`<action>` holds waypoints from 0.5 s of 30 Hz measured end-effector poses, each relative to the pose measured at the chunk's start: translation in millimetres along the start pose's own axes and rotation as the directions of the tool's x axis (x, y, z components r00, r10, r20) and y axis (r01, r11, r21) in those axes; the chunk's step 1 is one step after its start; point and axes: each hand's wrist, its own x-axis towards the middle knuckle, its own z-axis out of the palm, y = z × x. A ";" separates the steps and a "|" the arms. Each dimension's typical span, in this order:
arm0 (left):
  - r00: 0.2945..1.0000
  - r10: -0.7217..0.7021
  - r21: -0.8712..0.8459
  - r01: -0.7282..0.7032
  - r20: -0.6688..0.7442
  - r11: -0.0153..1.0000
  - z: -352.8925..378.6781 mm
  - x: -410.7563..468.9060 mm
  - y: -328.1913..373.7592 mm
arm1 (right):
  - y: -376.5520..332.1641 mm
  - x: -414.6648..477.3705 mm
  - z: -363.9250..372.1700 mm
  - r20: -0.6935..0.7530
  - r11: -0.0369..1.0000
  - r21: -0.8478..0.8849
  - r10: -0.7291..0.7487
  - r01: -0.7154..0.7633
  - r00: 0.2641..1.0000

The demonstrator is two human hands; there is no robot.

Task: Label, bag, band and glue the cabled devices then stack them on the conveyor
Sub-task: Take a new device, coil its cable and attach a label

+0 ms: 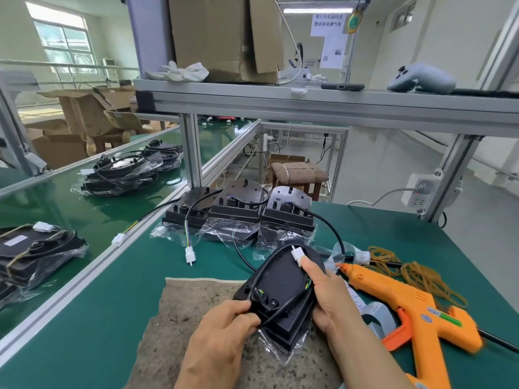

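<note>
1. Left hand pinches the black cable at the device's near-left corner. The right hand grips its right edge, thumb pinning the white connector.
2. The device sits between both hands, just above the mat on the worktop, long axis near-to-far. The rubber bands lie to the right, nearer the right hand.
3. It looks black and flat with a rounded far end; the cable loops over it, and the clear bag is crumpled under its near end.

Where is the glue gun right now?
In the head view the glue gun lies on the green table at lower right, beside the right hand holding the device, rubber bands behind it.
</note>
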 end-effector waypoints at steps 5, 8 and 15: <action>0.977 0.213 0.099 -0.210 -0.018 0.973 10.4 2.1 7.3 | 0.5 -1.2 4.3 -0.026 0.998 -0.055 -0.040 0.039 0.999; 0.959 0.281 0.133 -0.273 -0.044 0.953 11.4 2.4 14.7 | -2.2 -4.5 5.5 0.007 0.995 -0.081 -0.054 0.054 0.999; 0.927 0.304 0.085 -0.292 -0.218 0.953 -5.3 14.6 42.8 | -12.9 -20.6 19.3 0.201 0.968 -0.247 0.085 -0.034 0.976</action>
